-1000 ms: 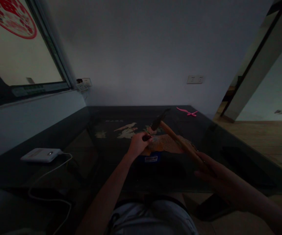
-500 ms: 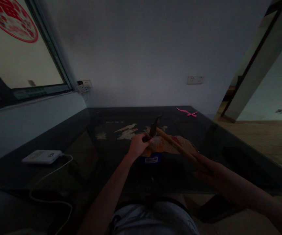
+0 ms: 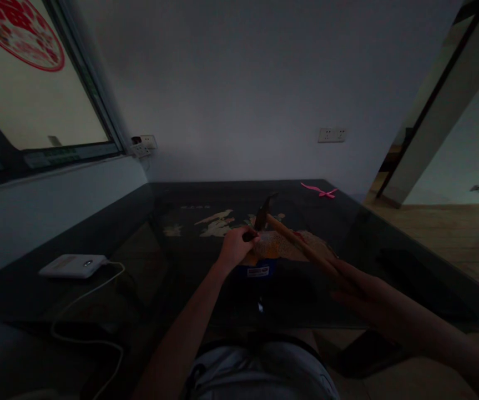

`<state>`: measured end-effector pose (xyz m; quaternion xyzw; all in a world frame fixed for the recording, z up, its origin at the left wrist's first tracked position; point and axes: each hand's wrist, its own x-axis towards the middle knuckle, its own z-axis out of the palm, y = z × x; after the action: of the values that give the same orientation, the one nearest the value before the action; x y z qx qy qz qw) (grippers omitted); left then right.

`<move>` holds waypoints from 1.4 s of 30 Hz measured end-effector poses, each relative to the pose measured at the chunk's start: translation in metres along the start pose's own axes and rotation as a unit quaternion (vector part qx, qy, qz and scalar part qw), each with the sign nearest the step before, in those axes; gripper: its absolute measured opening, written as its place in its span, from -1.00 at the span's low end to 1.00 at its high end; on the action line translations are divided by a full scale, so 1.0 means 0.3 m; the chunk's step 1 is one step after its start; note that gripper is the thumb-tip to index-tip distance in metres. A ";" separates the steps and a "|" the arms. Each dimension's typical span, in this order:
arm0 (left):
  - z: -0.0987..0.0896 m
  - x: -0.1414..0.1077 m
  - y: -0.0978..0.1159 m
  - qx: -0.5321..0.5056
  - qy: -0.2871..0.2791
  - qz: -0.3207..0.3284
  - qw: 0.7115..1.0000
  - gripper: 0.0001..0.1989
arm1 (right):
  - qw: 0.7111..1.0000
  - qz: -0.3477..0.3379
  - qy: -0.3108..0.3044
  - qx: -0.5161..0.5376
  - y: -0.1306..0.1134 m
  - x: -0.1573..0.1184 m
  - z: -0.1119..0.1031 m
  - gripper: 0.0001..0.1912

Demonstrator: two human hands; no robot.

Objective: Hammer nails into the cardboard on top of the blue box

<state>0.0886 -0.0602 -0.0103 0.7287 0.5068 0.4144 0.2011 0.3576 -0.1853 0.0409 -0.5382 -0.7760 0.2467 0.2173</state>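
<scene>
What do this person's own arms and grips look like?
The left forearm and right forearm are bare, with no sleeves in view. The left grip and right grip are ungloved hands; no watch or bracelet shows at either wrist, though dim light hides finer detail.

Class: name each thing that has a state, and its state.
Dark-headed wooden-handled hammer: gripped in right hand, tilted.
Small dark object: gripped in left hand.
Speckled orange-brown piece: lying, partly hidden.
White rectangular device: white cable attached.
Thin pink ribbon: lying on dark table.
White socket above ribbon: nothing plugged in.
</scene>
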 end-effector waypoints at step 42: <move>0.003 0.000 -0.003 0.035 0.006 -0.011 0.999 -0.91 | 1.000 0.006 -0.024 0.010 -0.036 0.005 -0.011 -0.41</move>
<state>0.0889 -0.0599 -0.0115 0.7275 0.5299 0.3983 0.1769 0.3512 -0.1865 0.0503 -0.5342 -0.7755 0.2686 0.2024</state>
